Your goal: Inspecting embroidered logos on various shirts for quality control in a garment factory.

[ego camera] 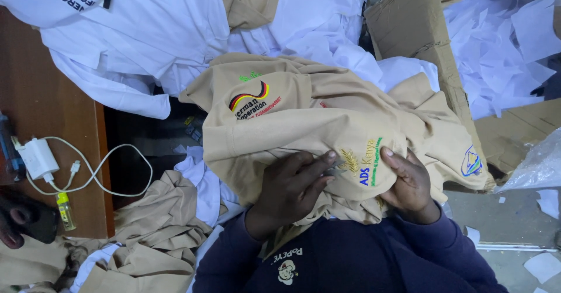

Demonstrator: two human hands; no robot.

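shirt on lap (304,123): tan, embroidered badges in black-red-yellow, green, blue, gold
shirts behind (152,30): white, dark lettering
table (47,112): reddish-brown wood
charger and cable (38,158): white
carton (415,30): brown cardboard
paper scraps (502,30): white
sleeves (350,258): navy

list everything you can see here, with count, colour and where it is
tan garment: one, tan with embroidered emblems, centre, under both hands
white garments: a pile, white, top left to centre
tan cloth heap: several pieces, tan, bottom left
charger with cable: one, white, on the wooden table at left
small bottle: one, yellowish, table edge
cardboard box: one, brown, top right
paper scraps: many, white, top right
left hand: one, pinching a small grey tool at the embroidery
right hand: one, gripping the cloth
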